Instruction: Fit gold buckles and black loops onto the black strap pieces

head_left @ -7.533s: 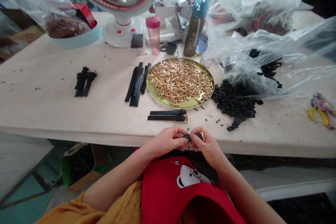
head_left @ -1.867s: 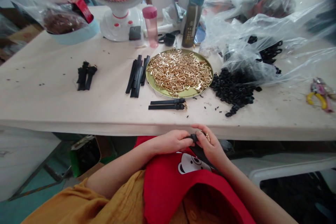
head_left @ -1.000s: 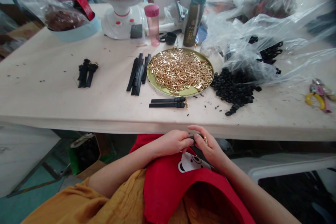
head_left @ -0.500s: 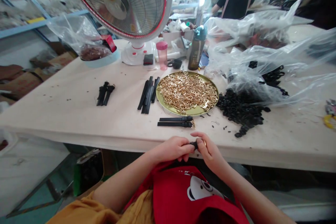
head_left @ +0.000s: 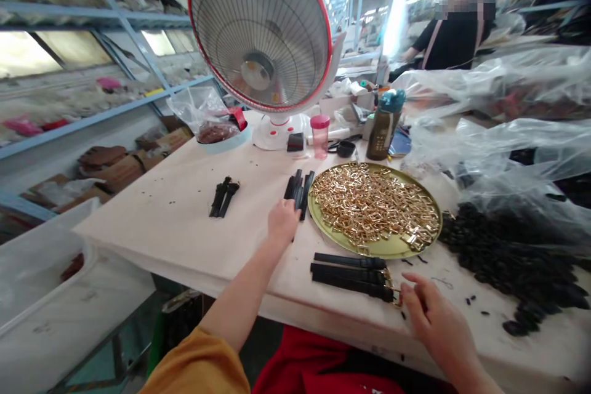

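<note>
My left hand (head_left: 282, 221) reaches out over the table to the near end of a bundle of plain black straps (head_left: 299, 186); its fingers are hidden behind the back of the hand. Just right of that bundle lies a round gold tray (head_left: 319, 231) heaped with gold buckles (head_left: 373, 203). In front of the tray, three black straps with buckles (head_left: 351, 273) lie side by side. My right hand (head_left: 434, 317) hovers at their buckle ends, fingers loosely apart and holding nothing.
A heap of small black loops (head_left: 498, 258) spills from clear plastic bags (head_left: 508, 154) on the right. A second strap bundle (head_left: 223, 197) lies to the left. A fan (head_left: 261, 31), pink cup (head_left: 319, 129) and bottle (head_left: 383, 126) stand behind. Another person (head_left: 455, 37) works beyond.
Both hands left my lap, where they worked a strap together. The left hand went out to the plain straps; a third buckled strap now lies beside the two. The view tilted up.
</note>
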`<state>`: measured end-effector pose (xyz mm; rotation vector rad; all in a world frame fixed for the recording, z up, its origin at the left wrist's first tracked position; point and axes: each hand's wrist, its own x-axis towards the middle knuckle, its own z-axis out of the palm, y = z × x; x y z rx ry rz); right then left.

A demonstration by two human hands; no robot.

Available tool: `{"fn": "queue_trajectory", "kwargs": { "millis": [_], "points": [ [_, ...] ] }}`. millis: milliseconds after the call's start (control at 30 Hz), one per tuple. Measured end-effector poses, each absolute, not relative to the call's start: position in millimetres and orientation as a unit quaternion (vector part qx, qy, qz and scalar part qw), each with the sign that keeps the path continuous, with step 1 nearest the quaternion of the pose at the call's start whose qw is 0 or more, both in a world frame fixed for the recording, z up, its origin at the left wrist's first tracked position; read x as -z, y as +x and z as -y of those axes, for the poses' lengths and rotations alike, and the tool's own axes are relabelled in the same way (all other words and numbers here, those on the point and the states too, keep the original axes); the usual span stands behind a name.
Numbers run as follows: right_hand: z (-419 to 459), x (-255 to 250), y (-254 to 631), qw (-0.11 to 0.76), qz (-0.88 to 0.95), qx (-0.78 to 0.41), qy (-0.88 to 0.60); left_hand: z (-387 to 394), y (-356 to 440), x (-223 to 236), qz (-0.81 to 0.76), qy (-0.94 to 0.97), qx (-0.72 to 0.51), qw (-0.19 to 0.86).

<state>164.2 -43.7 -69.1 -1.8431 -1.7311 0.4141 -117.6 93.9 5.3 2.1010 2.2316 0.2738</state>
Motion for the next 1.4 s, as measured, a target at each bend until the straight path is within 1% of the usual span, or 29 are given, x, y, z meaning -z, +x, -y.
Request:
{"fn": "queue_trajectory", "kwargs": {
  "millis": [100, 167, 333, 500, 567, 733, 900, 1000, 1067, 1100, 1167, 1233, 1300, 1400],
  "points": [
    [43, 70, 165, 0.297, 0.654, -0.153, -0.679, -126, -153, -1, -0.773, 0.629, -0.066, 0.049],
    [43, 70, 165, 0.303, 0.654, -0.154, -0.676, -133, -166, 6, -0.78, 0.619, -0.059, 0.067],
    [46, 68, 163, 0.307, 0.652, -0.158, -0.675, -114, -171, 19, -0.767, 0.633, -0.079, 0.073],
    [58, 64, 159, 0.303, 0.642, -0.171, -0.683, -84, -164, 15, -0.73, 0.669, -0.101, 0.097],
    [61, 62, 159, 0.321, 0.636, -0.187, -0.677, -72, -162, 11, -0.724, 0.674, -0.115, 0.094],
    [65, 58, 163, 0.406, 0.612, -0.208, -0.646, -45, -161, 4, -0.713, 0.681, -0.153, 0.068],
    [72, 56, 165, 0.426, 0.596, -0.235, -0.639, -32, -161, -1, -0.704, 0.684, -0.18, 0.06],
    [78, 52, 166, 0.444, 0.577, -0.256, -0.636, -23, -146, -13, -0.689, 0.691, -0.208, 0.072],
    [80, 44, 165, 0.471, 0.552, -0.297, -0.621, -12, -125, -26, -0.649, 0.717, -0.227, 0.12],
    [81, 38, 165, 0.493, 0.532, -0.33, -0.604, -4, -112, -32, -0.611, 0.74, -0.227, 0.17],
    [81, 23, 164, 0.548, 0.478, -0.405, -0.554, 15, -85, -44, -0.496, 0.782, -0.187, 0.328],
    [81, 10, 166, 0.593, 0.421, -0.455, -0.513, 34, -61, -53, -0.402, 0.775, -0.113, 0.474],
    [82, 2, 173, 0.612, 0.377, -0.473, -0.509, 46, -44, -56, -0.374, 0.729, -0.072, 0.568],
    [85, 2, 192, 0.622, 0.336, -0.46, -0.537, 49, -30, -52, -0.403, 0.632, -0.093, 0.655]
  ]
}}
